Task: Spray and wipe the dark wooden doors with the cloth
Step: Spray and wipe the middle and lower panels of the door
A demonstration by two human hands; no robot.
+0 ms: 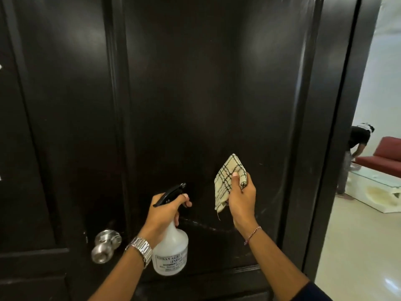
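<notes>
Cloth (230,181), soft, light and folded, sits pinched in the right hand (242,200) just before the door (206,94), flopping above the thumb. Left hand (163,211) wraps the bottle (171,253) at its neck, finger on trigger; the body hanging below the fist looks light, rigid and probably slick.

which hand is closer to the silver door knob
Left. The left hand, gripping the spray bottle, is just up and right of the door knob; the right hand, holding the cloth, is farther right.
</notes>
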